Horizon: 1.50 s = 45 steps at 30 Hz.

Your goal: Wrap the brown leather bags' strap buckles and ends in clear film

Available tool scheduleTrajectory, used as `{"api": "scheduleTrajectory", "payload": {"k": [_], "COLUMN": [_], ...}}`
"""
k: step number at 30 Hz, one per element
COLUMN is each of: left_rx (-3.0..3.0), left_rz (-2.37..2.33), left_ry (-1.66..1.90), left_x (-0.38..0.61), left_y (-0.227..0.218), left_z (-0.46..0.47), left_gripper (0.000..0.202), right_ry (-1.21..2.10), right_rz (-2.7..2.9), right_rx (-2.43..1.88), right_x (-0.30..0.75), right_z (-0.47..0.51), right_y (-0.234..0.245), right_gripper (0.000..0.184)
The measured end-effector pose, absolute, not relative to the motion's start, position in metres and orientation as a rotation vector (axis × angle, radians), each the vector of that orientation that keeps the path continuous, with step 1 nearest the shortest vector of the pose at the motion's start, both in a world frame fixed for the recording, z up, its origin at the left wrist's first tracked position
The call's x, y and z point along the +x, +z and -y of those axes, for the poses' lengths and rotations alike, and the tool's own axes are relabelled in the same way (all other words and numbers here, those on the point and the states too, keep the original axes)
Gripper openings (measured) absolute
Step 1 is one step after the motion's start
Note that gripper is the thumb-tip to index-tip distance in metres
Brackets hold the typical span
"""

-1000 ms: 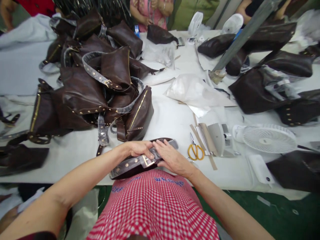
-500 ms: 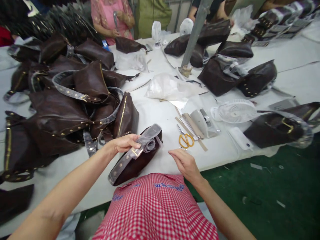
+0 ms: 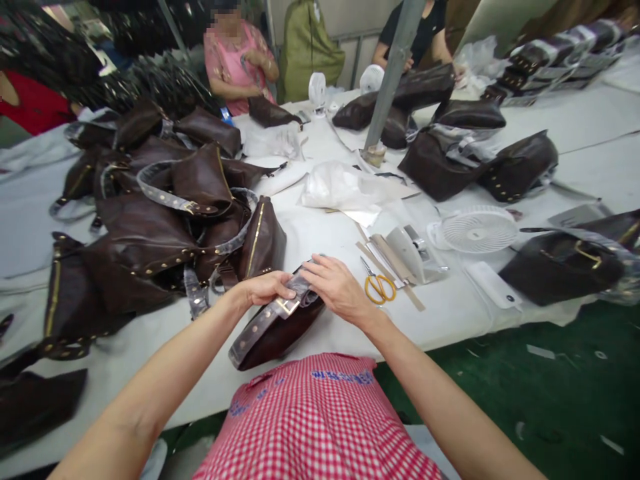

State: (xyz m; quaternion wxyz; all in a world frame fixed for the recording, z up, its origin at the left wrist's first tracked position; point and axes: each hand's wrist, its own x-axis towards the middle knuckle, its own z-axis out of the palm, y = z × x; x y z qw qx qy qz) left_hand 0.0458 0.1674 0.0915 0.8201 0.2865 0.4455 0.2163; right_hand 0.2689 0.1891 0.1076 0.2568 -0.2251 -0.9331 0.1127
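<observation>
A dark brown leather bag (image 3: 275, 337) lies on the white table right in front of me. Its studded strap (image 3: 257, 327), wrapped in clear plastic film, runs across the bag to a metal buckle (image 3: 286, 307). My left hand (image 3: 265, 288) grips the strap near the buckle. My right hand (image 3: 337, 283) presses down on the film-covered strap, its fingers close to my left hand. The strap's far end is hidden beneath my hands.
To my right lie yellow-handled scissors (image 3: 380, 289), strips of card and a white desk fan (image 3: 479, 229). A heap of brown bags (image 3: 150, 233) fills the left. A co-worker in pink (image 3: 237, 67) stands across the table. A metal pole (image 3: 393, 73) rises beyond the plastic sheet (image 3: 340, 187).
My right hand has moved left from the open table onto the strap. The strap's film-wrapped end has folded down against the bag, and the bag has shifted slightly right.
</observation>
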Motion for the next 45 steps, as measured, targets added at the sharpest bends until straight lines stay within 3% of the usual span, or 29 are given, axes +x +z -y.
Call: {"api": "scheduleTrajectory", "payload": {"k": [6, 15, 21, 28, 32, 36, 38, 41, 45], "left_rx": [0.567, 0.469, 0.383, 0.420, 0.488, 0.524, 0.542, 0.560, 0.545], "left_rz": [-0.888, -0.867, -0.844, -0.999, -1.004, -1.067, -1.119, -1.173, -1.241], "left_ry": [0.488, 0.543, 0.579, 0.569, 0.540, 0.544, 0.539, 0.527, 0.526], "left_x": [0.053, 0.060, 0.066, 0.071, 0.072, 0.070, 0.070, 0.073, 0.080], "left_y": [0.092, 0.079, 0.078, 0.089, 0.099, 0.105, 0.106, 0.107, 0.106], "left_z": [-0.163, -0.158, -0.160, -0.154, -0.156, -0.156, -0.156, -0.157, -0.161], "left_gripper": [0.031, 0.035, 0.027, 0.039, 0.043, 0.046, 0.049, 0.052, 0.052], "right_ry": [0.355, 0.513, 0.535, 0.705, 0.879, 0.761, 0.662, 0.599, 0.706], "right_rz": [2.577, 2.332, 2.278, 2.299, 2.085, 1.927, 1.844, 1.777, 1.947], "right_rx": [-0.305, -0.202, -0.269, -0.387, -0.566, -0.941, -1.305, -1.686, -1.806], "right_x": [0.261, 0.263, 0.268, 0.266, 0.276, 0.340, 0.393, 0.467, 0.489], "right_z": [-0.194, -0.189, -0.187, -0.182, -0.185, -0.211, -0.230, -0.258, -0.282], "right_y": [0.098, 0.070, 0.065, 0.071, 0.084, 0.092, 0.089, 0.071, 0.024], "right_gripper": [0.024, 0.026, 0.028, 0.023, 0.024, 0.009, 0.017, 0.031, 0.025]}}
